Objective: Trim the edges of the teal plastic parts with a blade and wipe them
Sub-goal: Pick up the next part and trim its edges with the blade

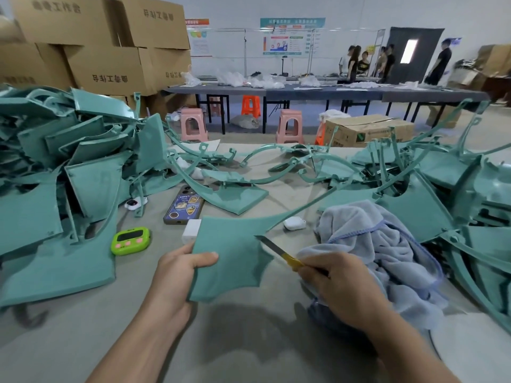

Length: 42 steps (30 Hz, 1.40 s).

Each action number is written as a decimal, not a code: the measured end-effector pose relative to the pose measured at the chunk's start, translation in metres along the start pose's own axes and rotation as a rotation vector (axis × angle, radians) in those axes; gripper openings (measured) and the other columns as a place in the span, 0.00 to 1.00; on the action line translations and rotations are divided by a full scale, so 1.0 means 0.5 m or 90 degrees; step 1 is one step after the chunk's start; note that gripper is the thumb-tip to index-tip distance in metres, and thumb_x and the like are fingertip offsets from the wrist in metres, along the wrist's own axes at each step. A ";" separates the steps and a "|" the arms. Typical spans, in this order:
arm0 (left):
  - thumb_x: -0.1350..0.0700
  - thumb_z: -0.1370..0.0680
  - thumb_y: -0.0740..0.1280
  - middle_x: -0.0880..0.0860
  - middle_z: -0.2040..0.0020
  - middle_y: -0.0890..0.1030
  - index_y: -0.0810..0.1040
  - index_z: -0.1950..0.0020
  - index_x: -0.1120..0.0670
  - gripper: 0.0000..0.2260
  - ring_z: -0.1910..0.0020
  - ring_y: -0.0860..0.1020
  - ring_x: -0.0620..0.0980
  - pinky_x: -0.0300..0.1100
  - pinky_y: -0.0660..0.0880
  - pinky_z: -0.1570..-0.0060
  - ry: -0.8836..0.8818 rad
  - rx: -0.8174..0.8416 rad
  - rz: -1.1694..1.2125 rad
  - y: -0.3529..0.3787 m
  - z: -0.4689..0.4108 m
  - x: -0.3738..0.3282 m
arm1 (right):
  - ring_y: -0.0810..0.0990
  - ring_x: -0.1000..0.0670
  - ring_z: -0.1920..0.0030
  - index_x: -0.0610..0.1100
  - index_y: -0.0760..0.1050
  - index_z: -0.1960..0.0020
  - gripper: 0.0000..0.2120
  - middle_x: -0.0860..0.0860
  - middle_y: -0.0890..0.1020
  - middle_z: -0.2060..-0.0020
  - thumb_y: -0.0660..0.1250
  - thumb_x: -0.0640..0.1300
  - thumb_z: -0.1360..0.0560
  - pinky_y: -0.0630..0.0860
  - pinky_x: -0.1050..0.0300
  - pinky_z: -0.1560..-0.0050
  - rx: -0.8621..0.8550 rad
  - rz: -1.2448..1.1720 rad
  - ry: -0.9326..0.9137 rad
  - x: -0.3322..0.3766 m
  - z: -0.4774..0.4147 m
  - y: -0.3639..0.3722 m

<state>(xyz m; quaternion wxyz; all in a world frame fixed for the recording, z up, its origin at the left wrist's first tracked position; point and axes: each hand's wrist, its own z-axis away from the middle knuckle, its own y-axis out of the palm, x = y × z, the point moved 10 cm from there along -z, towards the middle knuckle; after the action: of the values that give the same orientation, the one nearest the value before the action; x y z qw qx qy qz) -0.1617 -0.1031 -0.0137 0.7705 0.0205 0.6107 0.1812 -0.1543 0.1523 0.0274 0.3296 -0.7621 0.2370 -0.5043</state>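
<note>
Spreading across the grey work surface (249, 341) are teal plastic parts: a left heap (69, 161) stacked high at the person's left, a right heap (442, 189) opposite, and loose curved strips (249, 161) between them toward the far edge.

The left hand (177, 275) grips one teal part (229, 261) by its left edge, thumb on top and fingers curled beneath, holding it tilted in front of the person. The right hand (331, 283) is closed round the yellow handle of a utility blade (272, 248). The blade tip touches the part's right edge. A pale blue cloth (381, 244) lies bunched beside and under the right hand.

Near the held part lie a green timer (131, 240), a phone (184, 207) with its back up, a white block (191, 230) and a small white case (294, 224).

Cardboard boxes (110, 45) are stacked at the rear left. Long dark tables (304, 92) run across the room, carrying pale bagged material. Pink stools (193, 124) and an orange stool (250, 105) stand by them, and a carton (367, 131) sits on the floor. Several people (387, 62) stand at the far right near a dark door (412, 56). Posters (287, 37) hang on the white wall.
</note>
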 end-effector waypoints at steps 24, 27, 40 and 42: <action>0.68 0.29 0.66 0.61 0.55 0.87 0.85 0.47 0.59 0.14 0.68 0.84 0.56 0.41 0.75 0.76 -0.051 0.018 -0.017 -0.023 -0.016 0.018 | 0.76 0.53 0.68 0.47 0.81 0.60 0.09 0.52 0.81 0.65 0.70 0.40 0.21 0.75 0.52 0.64 -0.023 -0.078 -0.022 -0.006 0.004 -0.006; 0.69 0.30 0.67 0.62 0.53 0.87 0.86 0.49 0.58 0.14 0.64 0.85 0.59 0.43 0.77 0.73 -0.050 0.034 -0.045 -0.019 -0.016 0.023 | 0.76 0.50 0.69 0.51 0.80 0.61 0.12 0.51 0.80 0.66 0.70 0.40 0.20 0.75 0.49 0.64 -0.048 -0.097 -0.025 -0.002 0.005 -0.012; 0.69 0.30 0.67 0.61 0.52 0.87 0.88 0.54 0.53 0.15 0.58 0.86 0.61 0.45 0.81 0.65 -0.058 0.085 -0.097 0.000 -0.020 0.033 | 0.78 0.51 0.66 0.61 0.78 0.62 0.16 0.53 0.81 0.65 0.70 0.43 0.20 0.76 0.54 0.63 -0.019 -0.061 -0.059 0.019 0.005 -0.011; 0.69 0.30 0.67 0.61 0.52 0.87 0.88 0.53 0.54 0.15 0.59 0.86 0.61 0.45 0.81 0.66 -0.060 0.081 -0.095 0.000 -0.020 0.032 | 0.77 0.53 0.66 0.60 0.77 0.63 0.16 0.55 0.79 0.67 0.70 0.43 0.21 0.72 0.62 0.64 0.001 -0.007 -0.069 0.023 0.004 0.003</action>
<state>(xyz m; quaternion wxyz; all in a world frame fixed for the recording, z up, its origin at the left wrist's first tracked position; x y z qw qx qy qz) -0.1683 -0.1000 -0.0313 0.8070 0.0326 0.5839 0.0828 -0.1484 0.1440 0.0328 0.3401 -0.7891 0.2144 -0.4644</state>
